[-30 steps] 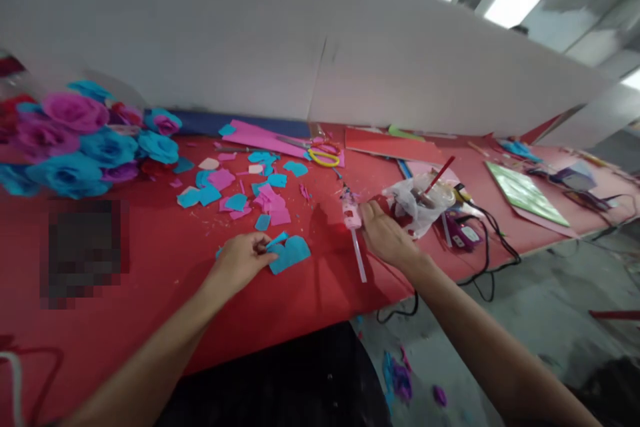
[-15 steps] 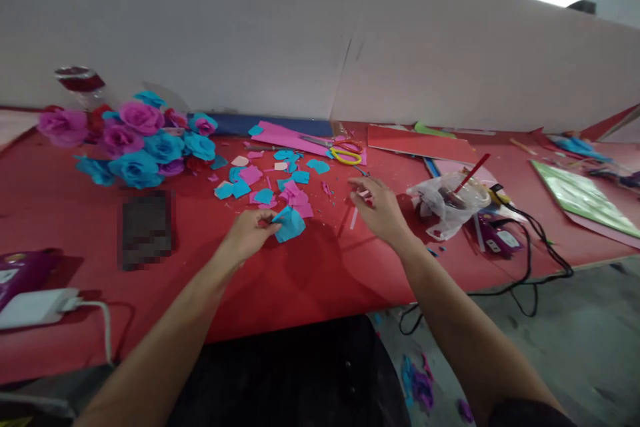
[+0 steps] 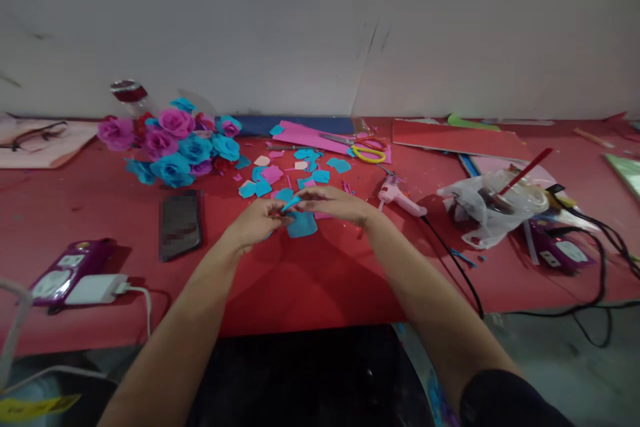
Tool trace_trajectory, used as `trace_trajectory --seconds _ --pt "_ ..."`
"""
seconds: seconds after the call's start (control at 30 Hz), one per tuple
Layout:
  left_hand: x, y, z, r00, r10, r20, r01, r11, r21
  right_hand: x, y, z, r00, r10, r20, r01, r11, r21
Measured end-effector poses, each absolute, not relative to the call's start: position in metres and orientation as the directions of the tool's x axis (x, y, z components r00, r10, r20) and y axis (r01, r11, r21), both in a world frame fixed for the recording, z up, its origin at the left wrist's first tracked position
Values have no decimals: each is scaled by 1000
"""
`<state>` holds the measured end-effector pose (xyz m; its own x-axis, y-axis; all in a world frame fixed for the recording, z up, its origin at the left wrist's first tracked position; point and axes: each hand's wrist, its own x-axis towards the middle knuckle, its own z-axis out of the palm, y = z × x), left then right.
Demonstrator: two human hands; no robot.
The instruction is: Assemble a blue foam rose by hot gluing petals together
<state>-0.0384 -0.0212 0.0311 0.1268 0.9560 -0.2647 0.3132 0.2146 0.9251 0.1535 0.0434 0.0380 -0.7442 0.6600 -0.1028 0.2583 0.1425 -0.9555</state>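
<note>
My left hand and my right hand meet over the red table, both pinching a small blue paper piece. The fingers of both hands are closed on it, and a rolled blue tip sticks up between them. Loose blue and pink paper cut-outs lie just beyond my hands. A pink glue gun lies to the right of my right hand, and its black cord runs off the table's front edge.
A bunch of pink and blue paper roses sits at the back left. A dark phone and a purple power strip with a white charger lie to the left. Yellow-handled scissors, a plastic bag with a cup and cables lie to the right.
My right hand has left the glue gun and come left to join the left hand on the blue paper. The view has swung left and down.
</note>
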Motion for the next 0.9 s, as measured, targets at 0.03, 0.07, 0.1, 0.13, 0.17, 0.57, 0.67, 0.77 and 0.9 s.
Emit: trace_trajectory --seconds 0.03,0.07,0.1,0.13,0.17,0.57,0.67,0.77,0.9 --pt "-40 -19 35 127 958 -256 286 212 935 154 43 34 -721 689 -72 174 80 -982" --pt "-42 -17 38 138 959 -248 249 209 946 156 43 29 -697 715 -53 84 9 -996" --pt "-43 -14 40 154 959 -239 207 205 957 157 43 25 -684 727 -62 14 -72 -997" --pt "-43 -11 41 173 957 -233 168 204 964 159 42 20 -684 723 -92 -31 -155 -987" --pt "-43 -8 42 189 954 -232 137 208 969 160 42 16 -687 717 -121 -66 -227 -972" --pt "-23 9 34 99 956 -274 140 260 956 169 42 19 -565 807 -175 -84 -268 -960" --pt "-18 11 31 123 950 -288 173 265 949 168 42 21 -529 833 -161 72 -145 -987" --pt "-14 13 26 165 946 -278 165 251 954 167 44 20 -484 848 -214 132 -172 -976" --pt "-14 13 19 7 985 -170 92 168 981 166 47 16 -324 918 -230 23 -235 -972"
